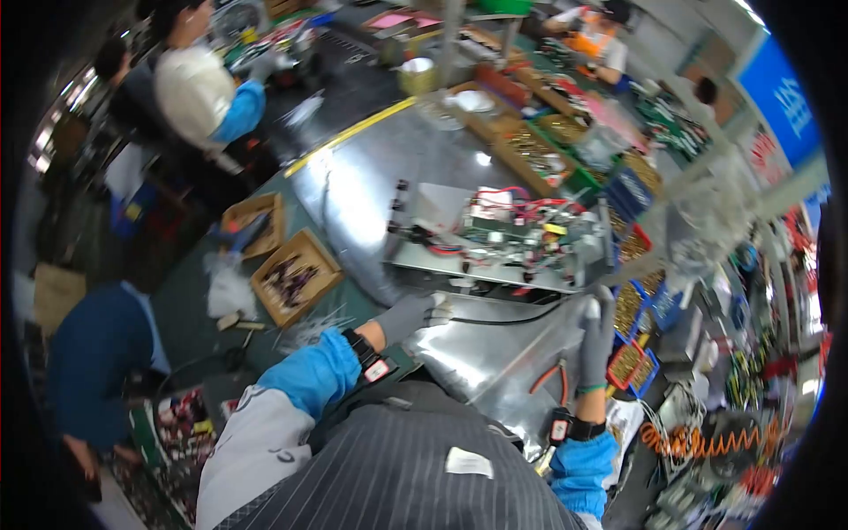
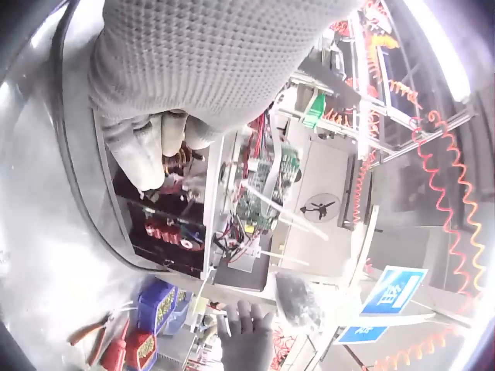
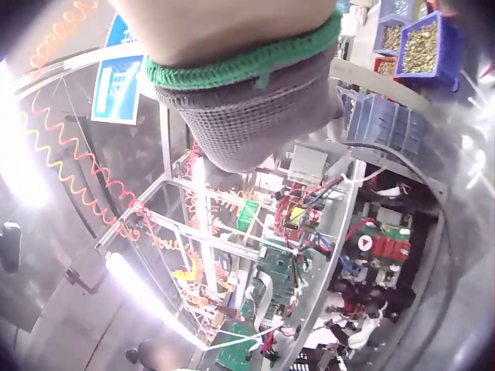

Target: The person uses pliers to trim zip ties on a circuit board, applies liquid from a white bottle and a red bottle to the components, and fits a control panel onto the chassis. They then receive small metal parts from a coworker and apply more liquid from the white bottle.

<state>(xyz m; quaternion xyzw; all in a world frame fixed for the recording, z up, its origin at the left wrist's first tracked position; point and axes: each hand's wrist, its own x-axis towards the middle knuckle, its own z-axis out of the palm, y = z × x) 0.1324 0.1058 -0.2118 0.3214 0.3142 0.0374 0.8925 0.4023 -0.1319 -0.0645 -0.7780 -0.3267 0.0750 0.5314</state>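
A metal chassis [image 1: 495,267] carrying circuit boards and red wires lies before the person. At its front left corner is the gloved left hand [image 1: 415,318]; in the left wrist view this hand [image 2: 201,77] curls its fingers over the edge of the chassis [image 2: 207,224]. The gloved right hand [image 1: 594,344] is by the front right corner, and its fingers look extended in the left wrist view. In the right wrist view the right hand's glove [image 3: 255,116] hides its own fingers. A black cable [image 1: 503,321] runs along the chassis front between the hands.
Orange-handled pliers [image 1: 564,382] lie left of the right forearm. Blue and red bins of small brass parts [image 1: 627,309] stand at the right, near a coiled orange hose [image 1: 707,442]. Cardboard boxes [image 1: 296,276] sit at the left. Other people work farther off.
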